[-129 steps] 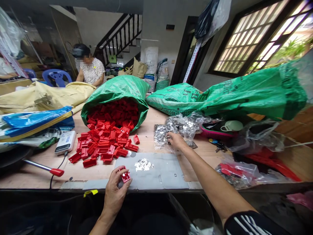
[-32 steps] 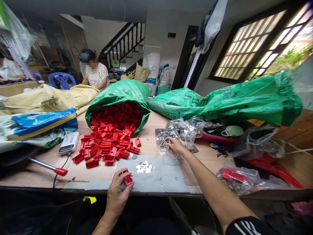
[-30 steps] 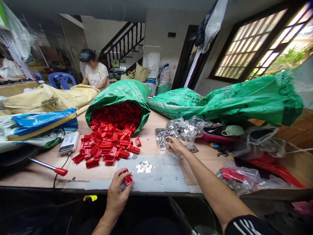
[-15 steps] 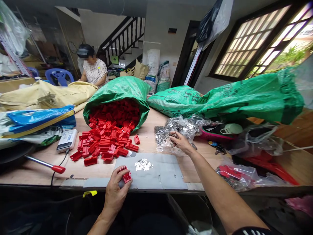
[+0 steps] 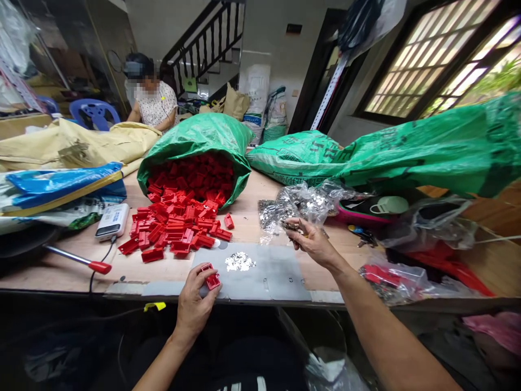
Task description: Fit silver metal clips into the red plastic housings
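Note:
Between the thumb and fingers of my left hand (image 5: 196, 300) is a small red plastic case (image 5: 211, 278), its hollow side facing up, held over the near edge of the grey mat (image 5: 280, 269). My right hand (image 5: 307, 239) is closed on a bunch of small metal parts (image 5: 292, 228), too small to name exactly. It hovers just in front of the clear plastic bags (image 5: 274, 214) of small metal pieces. A little pile of shiny silver discs (image 5: 240, 262) lies on the mat between my hands.
Red cases (image 5: 175, 228) spill from a green sack (image 5: 195, 136) onto the table. Another green sack (image 5: 386, 146) lies at the back right. A white power bank (image 5: 112, 221) and a red-tipped lever (image 5: 100, 266) are at left. A person (image 5: 152, 100) sits across the table.
My right hand has lifted off the plastic bags and drawn nearer, now with metal parts in its fingers. My left hand still holds the red case. The view has tilted down slightly.

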Demonstrator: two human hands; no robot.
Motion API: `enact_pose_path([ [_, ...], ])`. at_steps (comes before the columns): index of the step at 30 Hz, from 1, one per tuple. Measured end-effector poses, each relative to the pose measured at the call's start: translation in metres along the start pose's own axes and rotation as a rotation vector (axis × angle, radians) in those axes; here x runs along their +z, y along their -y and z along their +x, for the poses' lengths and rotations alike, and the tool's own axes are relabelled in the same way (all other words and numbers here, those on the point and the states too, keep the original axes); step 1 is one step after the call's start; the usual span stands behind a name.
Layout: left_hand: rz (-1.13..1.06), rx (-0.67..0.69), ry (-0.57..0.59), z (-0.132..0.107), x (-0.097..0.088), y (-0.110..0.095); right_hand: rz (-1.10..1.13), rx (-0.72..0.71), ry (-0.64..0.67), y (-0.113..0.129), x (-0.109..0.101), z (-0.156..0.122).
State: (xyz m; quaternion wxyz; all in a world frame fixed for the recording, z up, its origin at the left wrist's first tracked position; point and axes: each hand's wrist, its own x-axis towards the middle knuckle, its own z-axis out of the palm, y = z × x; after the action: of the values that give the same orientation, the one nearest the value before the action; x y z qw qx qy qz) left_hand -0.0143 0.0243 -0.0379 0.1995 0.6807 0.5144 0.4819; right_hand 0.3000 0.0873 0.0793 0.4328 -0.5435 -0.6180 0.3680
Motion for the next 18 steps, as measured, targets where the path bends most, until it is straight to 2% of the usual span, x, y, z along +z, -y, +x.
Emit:
enact_pose_path([
  [3,-0.005,-0.002,-0.001,0.000,-0.001,-0.001,0.022,0.041,0.030,-0.004,0.014,-0.023],
  [6,-0.002,-0.010,0.007,0.000,-0.002,-0.002,-0.049,0.082,0.088,-0.018,0.029,-0.040],
  [8,-0.001,-0.009,0.014,0.000,-0.002,-0.002,-0.165,0.062,0.110,-0.028,0.037,-0.046],
  [13,0.011,-0.003,0.017,0.001,-0.004,-0.004,-0.580,-0.144,0.079,-0.041,0.055,-0.048],
  [18,0.025,0.010,0.004,0.002,-0.005,-0.004,-0.893,-0.155,0.107,-0.034,0.066,-0.049],
])
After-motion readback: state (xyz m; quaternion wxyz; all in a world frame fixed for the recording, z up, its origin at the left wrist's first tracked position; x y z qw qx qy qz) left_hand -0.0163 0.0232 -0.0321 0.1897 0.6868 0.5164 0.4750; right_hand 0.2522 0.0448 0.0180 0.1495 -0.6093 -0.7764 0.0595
